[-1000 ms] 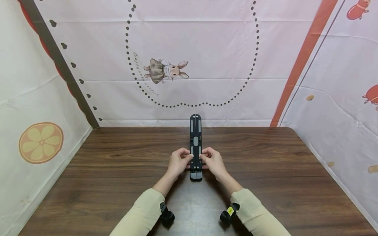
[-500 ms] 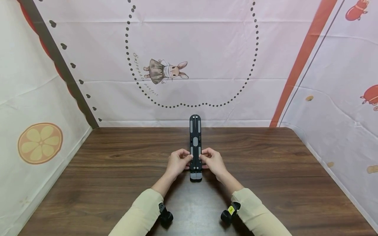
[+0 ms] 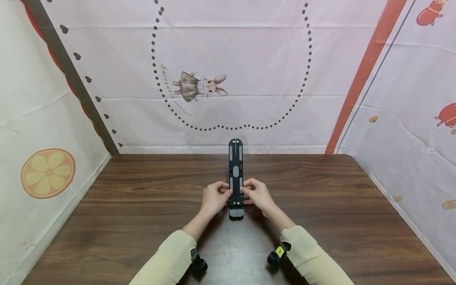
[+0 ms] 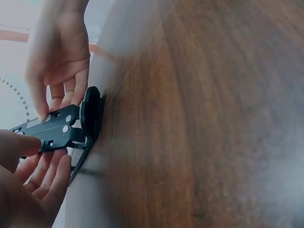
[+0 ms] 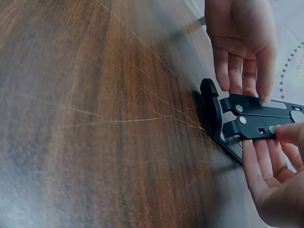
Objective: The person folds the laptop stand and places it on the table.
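A black folding laptop stand with grey pads is folded narrow and points away from me at the middle of the table. My left hand pinches its left edge, thumb on top and fingers beneath. On the opposite edge, my right hand grips it the same way. The left wrist view shows the stand's hinged near end with its upturned lip low by the tabletop, while the body slopes up between both hands. From the right wrist, rivets and a slim lower bar are visible on the stand.
The brown wood-grain table spreads to both sides. Behind it hangs a pale printed cloth with a rabbit picture, and more cloth covers the left and right sides. A black wrist camera sits at each sleeve.
The left hand's thumb and fingers shift very slightly along the stand's edge, and the forearms spread a little apart. The stand itself stays nearly still, held by both hands throughout.
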The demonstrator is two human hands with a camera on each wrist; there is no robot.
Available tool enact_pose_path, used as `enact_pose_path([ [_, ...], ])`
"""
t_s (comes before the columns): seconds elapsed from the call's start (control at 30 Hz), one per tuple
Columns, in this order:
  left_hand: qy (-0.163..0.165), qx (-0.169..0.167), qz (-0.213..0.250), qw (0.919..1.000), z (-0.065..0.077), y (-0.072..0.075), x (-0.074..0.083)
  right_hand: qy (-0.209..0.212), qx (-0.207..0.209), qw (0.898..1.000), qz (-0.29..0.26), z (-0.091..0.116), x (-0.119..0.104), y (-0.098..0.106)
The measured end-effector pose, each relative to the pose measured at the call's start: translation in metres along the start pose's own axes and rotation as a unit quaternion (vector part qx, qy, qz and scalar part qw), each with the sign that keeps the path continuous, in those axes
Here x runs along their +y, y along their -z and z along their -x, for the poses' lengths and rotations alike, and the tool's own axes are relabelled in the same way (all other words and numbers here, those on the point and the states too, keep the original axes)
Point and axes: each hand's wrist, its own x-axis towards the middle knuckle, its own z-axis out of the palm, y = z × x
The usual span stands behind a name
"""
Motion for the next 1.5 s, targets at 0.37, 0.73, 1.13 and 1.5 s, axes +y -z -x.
enact_pose_path([
  [0.37, -0.015, 0.001, -0.080, 0.9966, 0.016, 0.005, 0.010, -0.002, 0.007, 1.000, -0.005, -0.010, 0.016, 0.001],
  [0.73, -0.037, -0.011, -0.190, 0.9811, 0.033, 0.007, 0.012, -0.002, 0.011, 1.000, -0.004, -0.012, 0.018, 0.001],
  [1.13, -0.020, -0.021, -0.244, 0.9694, 0.044, -0.001, 0.013, -0.003, 0.011, 1.000, -0.012, -0.012, 0.018, 0.001],
  [1.5, -0.037, -0.005, -0.322, 0.9461, 0.046, -0.015, 0.015, 0.001, 0.013, 1.000, -0.015, -0.011, 0.017, 0.000],
])
